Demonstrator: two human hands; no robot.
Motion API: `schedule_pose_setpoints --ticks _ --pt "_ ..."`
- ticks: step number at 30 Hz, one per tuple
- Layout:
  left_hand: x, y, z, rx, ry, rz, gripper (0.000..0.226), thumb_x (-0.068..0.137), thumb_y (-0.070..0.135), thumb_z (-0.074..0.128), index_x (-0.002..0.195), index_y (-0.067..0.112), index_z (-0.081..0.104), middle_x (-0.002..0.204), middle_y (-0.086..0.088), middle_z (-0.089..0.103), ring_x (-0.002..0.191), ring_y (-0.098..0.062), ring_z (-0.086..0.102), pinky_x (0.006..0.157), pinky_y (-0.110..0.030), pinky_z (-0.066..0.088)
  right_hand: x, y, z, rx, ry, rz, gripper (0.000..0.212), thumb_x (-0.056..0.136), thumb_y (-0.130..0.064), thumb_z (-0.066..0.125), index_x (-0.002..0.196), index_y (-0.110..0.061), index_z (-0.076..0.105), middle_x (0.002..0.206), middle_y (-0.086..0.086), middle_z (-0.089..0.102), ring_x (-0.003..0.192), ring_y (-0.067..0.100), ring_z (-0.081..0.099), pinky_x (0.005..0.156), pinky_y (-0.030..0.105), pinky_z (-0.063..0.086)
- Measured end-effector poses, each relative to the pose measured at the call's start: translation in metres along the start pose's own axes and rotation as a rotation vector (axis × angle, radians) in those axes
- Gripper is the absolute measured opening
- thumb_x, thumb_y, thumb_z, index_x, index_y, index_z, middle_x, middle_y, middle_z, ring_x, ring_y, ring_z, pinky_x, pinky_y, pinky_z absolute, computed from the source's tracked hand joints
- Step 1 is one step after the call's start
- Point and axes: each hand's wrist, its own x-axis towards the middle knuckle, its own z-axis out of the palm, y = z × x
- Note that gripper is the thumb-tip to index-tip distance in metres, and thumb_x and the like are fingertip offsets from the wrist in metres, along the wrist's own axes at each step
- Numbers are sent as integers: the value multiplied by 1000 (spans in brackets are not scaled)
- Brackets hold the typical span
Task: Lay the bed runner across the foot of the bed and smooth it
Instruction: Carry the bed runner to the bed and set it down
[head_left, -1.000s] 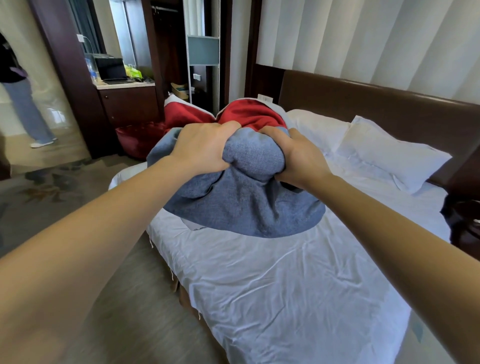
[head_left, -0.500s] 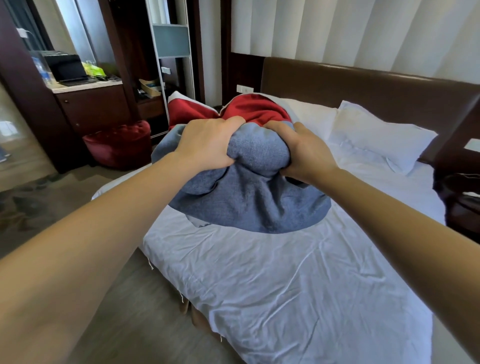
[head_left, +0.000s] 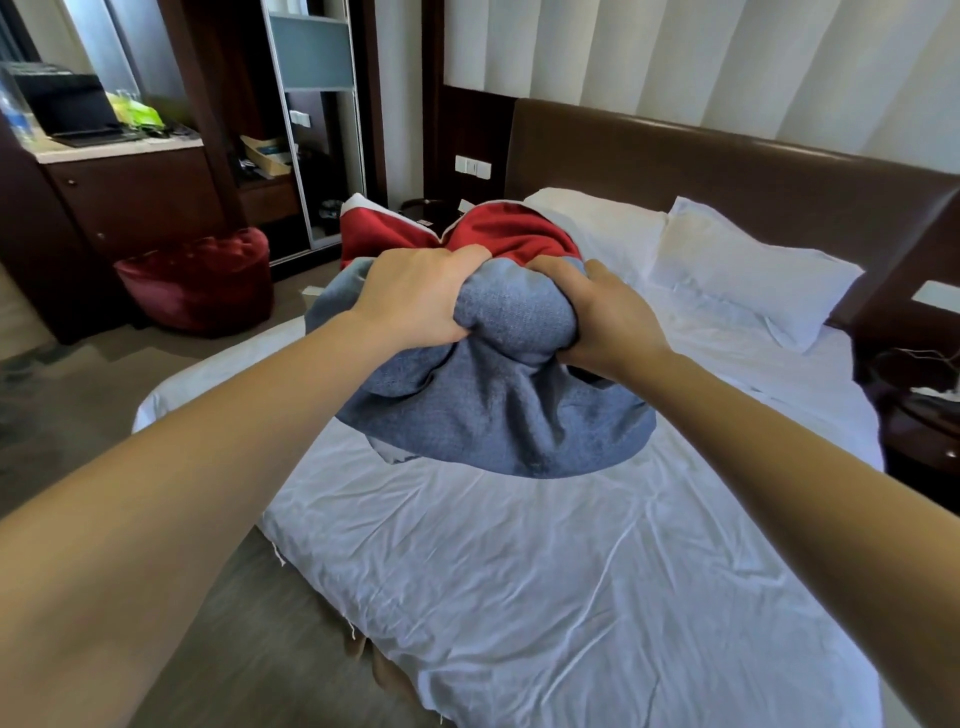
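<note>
Red pouf (head_left: 200, 280) on floor at far left. Our left hand (head_left: 415, 299) clutches bunched bed runner (head_left: 498, 405), blue and red, held above white bed (head_left: 571, 571); our right hand (head_left: 605, 317) clutches same bundle. Pillows (head_left: 748, 265) right.

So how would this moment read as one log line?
left hand: grips runner | right hand: grips runner | runner: bunched, held above bed | laid: not yet

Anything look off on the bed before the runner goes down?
The white sheet is creased across the foot end, and loose threads dangle from its side edge. The runner is bunched between left hand and right hand, not yet spread.
</note>
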Motion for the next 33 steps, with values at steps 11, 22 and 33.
schedule_pose_setpoints --ticks 11,22,33 --pt "76 -40 60 -63 -15 -13 38 71 43 66 101 27 51 76 5 64 69 -23 64 60 -40 52 72 51 25 -32 8 36 87 59 -18 73 135 -40 36 106 9 49 94 34 53 68 40 51" --pt "128 -71 119 -132 -35 95 40 71 43 67 103 25 52 73 3 64 65 -25 63 58 -40 52 109 83 60 -66 -24 155 89 59 -20 74 136 -40 35 107 9 50 94 33 53 70 40 51" --pt "161 -118 176 -259 -128 342 39 70 41 65 103 29 48 71 3 63 61 -24 59 56 -40 51 120 63 106 -93 -29 461 90 60 -22 74 136 -42 31 113 9 49 99 33 53 72 45 52"
